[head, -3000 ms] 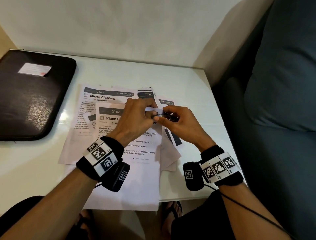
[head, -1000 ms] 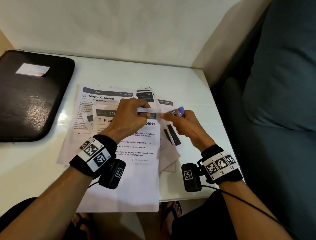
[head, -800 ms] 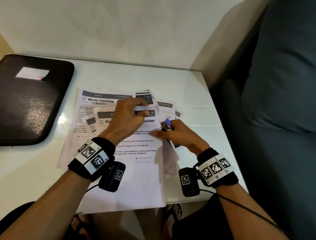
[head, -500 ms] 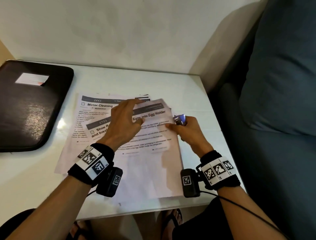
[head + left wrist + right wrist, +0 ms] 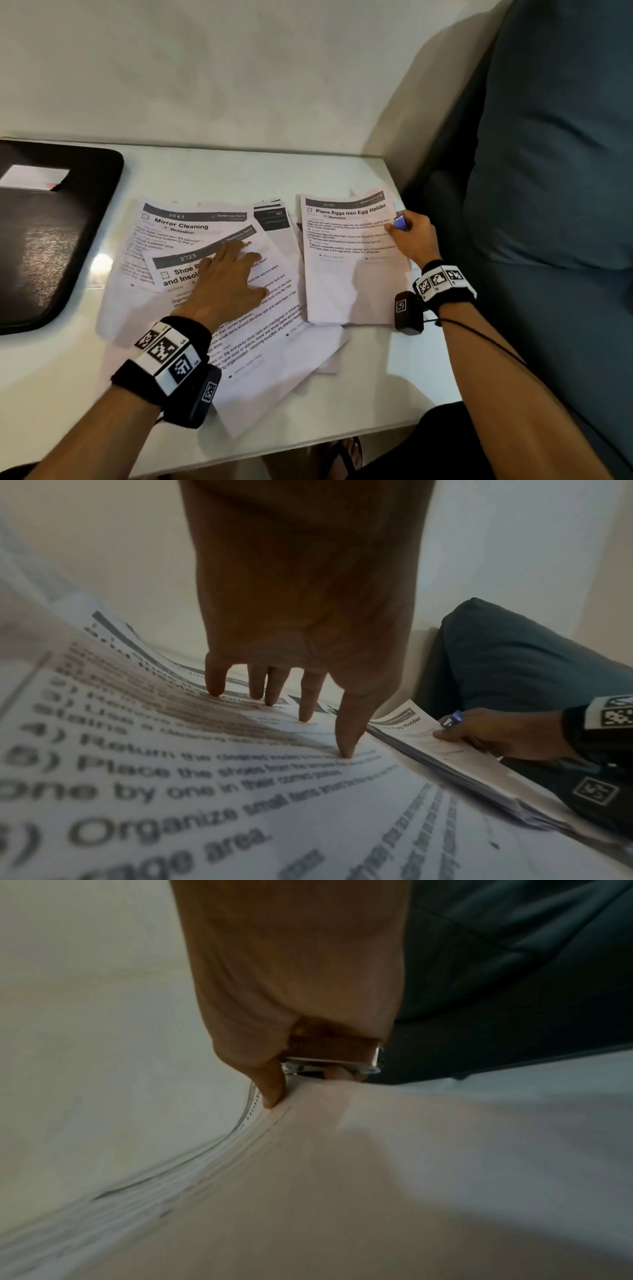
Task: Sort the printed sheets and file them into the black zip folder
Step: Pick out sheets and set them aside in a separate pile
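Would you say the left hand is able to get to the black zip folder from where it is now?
Probably yes: the left hand rests flat on the loose sheets, holding nothing, and the black zip folder lies unobstructed on its side.

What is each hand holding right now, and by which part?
Right hand pinches the egg sheets at their right edge, a small stapler tucked in its fingers. Left hand holds nothing; it presses flat on the shoe sheet.

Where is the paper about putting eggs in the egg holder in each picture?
Head: egg sheet, right of centre, beside the spread pile.
Left wrist: egg sheet, right of the fingers.
Right wrist: pale sheet under the thumb; print unreadable.
Shared landmark: right hand on it.
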